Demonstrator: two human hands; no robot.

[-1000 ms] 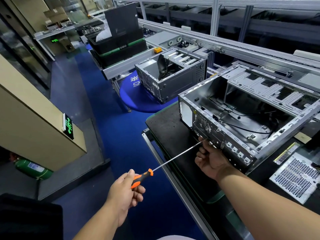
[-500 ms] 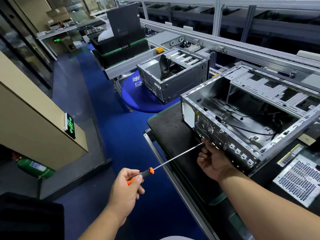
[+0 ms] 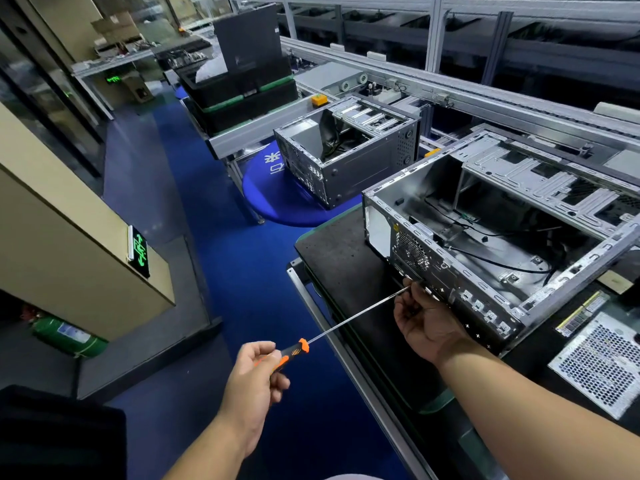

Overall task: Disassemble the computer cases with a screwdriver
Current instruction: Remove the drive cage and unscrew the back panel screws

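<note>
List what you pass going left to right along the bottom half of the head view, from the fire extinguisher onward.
Green fire extinguisher → left hand → screwdriver → right hand → perforated metal panel.

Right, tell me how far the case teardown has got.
Done: the near case is open on top, with only loose cables visible inside. In hand: the left hand grips the screwdriver, and the right hand steadies its tip at the rear panel. Left: the second case behind.
</note>
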